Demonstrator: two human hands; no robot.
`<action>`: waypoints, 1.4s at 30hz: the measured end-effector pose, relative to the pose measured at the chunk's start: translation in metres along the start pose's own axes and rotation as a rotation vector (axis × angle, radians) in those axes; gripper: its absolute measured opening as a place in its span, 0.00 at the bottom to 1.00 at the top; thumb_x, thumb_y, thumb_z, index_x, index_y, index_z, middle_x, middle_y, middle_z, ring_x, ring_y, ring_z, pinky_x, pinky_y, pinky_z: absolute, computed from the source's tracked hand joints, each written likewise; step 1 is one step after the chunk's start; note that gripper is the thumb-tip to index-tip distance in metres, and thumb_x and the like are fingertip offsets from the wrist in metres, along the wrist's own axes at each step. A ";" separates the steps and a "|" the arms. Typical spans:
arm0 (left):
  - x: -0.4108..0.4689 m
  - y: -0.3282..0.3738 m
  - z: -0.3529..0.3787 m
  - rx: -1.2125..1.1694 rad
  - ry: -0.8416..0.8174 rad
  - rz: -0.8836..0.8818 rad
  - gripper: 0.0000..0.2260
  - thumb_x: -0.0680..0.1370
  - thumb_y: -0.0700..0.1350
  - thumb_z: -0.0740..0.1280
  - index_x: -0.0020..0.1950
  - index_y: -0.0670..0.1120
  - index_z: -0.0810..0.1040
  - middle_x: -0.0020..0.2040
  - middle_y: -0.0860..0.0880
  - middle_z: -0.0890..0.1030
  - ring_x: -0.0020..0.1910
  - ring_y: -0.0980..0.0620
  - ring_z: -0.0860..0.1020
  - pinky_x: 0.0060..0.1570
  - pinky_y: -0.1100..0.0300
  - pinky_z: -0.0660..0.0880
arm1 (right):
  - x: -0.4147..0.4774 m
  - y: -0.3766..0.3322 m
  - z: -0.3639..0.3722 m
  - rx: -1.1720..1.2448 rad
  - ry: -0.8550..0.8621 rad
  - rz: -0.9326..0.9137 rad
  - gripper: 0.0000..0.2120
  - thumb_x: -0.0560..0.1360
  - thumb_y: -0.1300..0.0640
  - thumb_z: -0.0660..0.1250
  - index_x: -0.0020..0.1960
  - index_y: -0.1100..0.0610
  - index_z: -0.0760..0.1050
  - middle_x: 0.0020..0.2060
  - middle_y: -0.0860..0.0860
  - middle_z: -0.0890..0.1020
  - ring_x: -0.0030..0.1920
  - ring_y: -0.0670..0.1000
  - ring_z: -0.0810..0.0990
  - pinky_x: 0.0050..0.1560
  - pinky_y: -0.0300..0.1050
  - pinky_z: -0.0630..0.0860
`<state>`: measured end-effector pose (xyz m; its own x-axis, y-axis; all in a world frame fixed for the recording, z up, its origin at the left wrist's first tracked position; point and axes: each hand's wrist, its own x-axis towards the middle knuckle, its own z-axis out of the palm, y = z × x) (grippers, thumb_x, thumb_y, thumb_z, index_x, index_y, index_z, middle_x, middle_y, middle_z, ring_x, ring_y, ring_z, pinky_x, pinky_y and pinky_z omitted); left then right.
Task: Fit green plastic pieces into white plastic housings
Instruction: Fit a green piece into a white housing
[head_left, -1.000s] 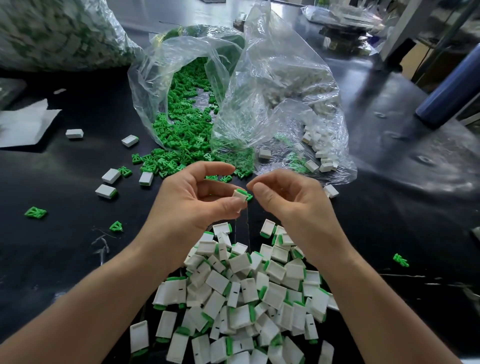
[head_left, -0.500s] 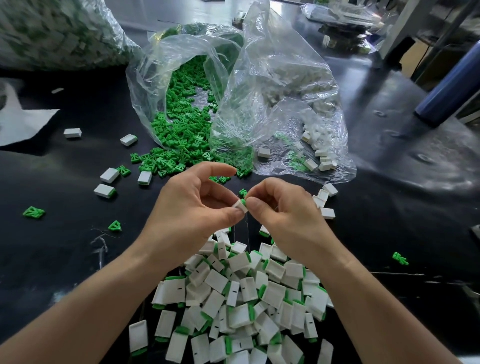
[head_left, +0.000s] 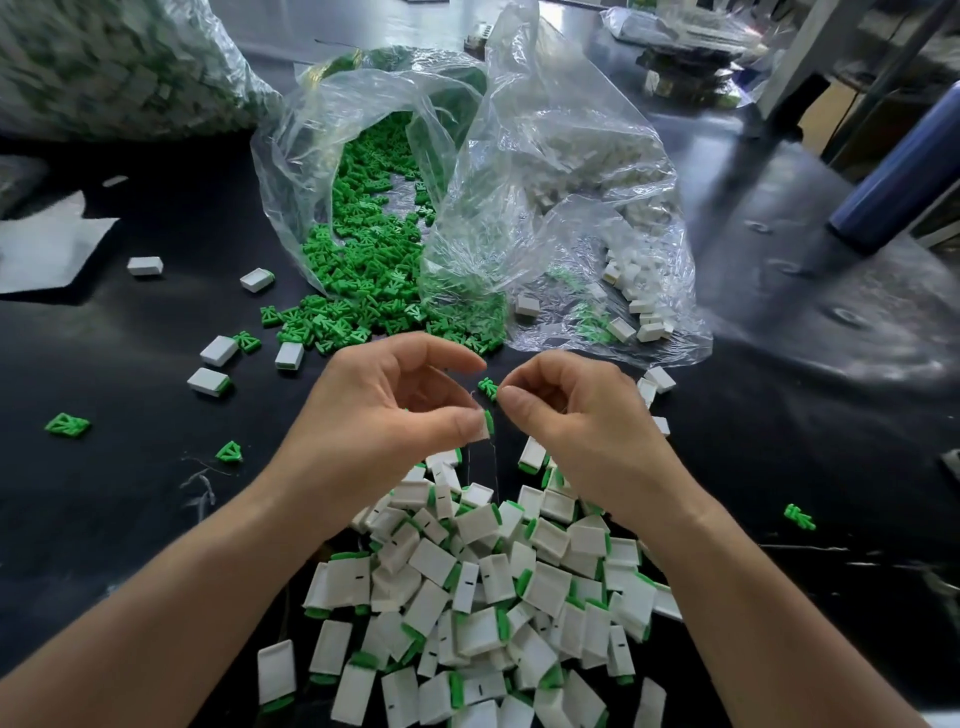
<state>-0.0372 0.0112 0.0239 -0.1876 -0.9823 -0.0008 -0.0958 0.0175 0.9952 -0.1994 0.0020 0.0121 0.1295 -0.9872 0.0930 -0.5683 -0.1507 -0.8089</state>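
Dozens of assembled parts already lie in a finished pile (head_left: 493, 587) on the black counter (head_left: 130, 519) as a worker's hands part above it. Half a second ago the two hands were pressed together at the fingertips; now they stand just apart. The left hand (head_left: 384, 410), fingers curled, pinches a white housing (head_left: 480, 430) between thumb and forefinger. A green edge shows at its upper end, which suggests the insert has gone home. The right hand (head_left: 566, 415), also curled, pinches a loose green piece (head_left: 488, 389) just above that housing, near it but not clearly touching. That would leave one unit ready for the pile and the next insert already in hand. Behind the hands, a clear bag (head_left: 363, 249) spills green pieces onto the counter, and a second bag (head_left: 597, 208) beside it holds white housings.
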 end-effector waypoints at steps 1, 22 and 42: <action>-0.001 0.002 0.001 -0.024 -0.020 -0.001 0.09 0.65 0.38 0.74 0.42 0.48 0.81 0.31 0.48 0.82 0.30 0.58 0.80 0.30 0.70 0.73 | 0.001 0.002 -0.003 -0.062 0.029 -0.005 0.10 0.74 0.55 0.67 0.35 0.47 0.74 0.27 0.43 0.75 0.31 0.40 0.72 0.33 0.31 0.68; 0.002 0.000 -0.003 0.006 0.092 -0.037 0.06 0.72 0.36 0.69 0.41 0.47 0.80 0.31 0.49 0.83 0.28 0.57 0.79 0.26 0.67 0.71 | 0.021 0.044 -0.055 -0.693 0.045 0.388 0.08 0.74 0.57 0.64 0.49 0.48 0.79 0.53 0.50 0.79 0.55 0.53 0.76 0.53 0.44 0.70; 0.003 -0.005 0.000 0.129 0.047 -0.080 0.15 0.66 0.35 0.75 0.45 0.53 0.80 0.42 0.50 0.83 0.38 0.53 0.82 0.40 0.63 0.80 | 0.003 0.003 -0.006 0.084 -0.094 -0.080 0.11 0.70 0.63 0.71 0.39 0.48 0.73 0.34 0.45 0.79 0.38 0.44 0.78 0.43 0.40 0.77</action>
<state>-0.0370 0.0079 0.0191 -0.1290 -0.9890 -0.0725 -0.2338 -0.0407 0.9714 -0.2058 -0.0019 0.0141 0.2496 -0.9623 0.1078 -0.4836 -0.2203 -0.8471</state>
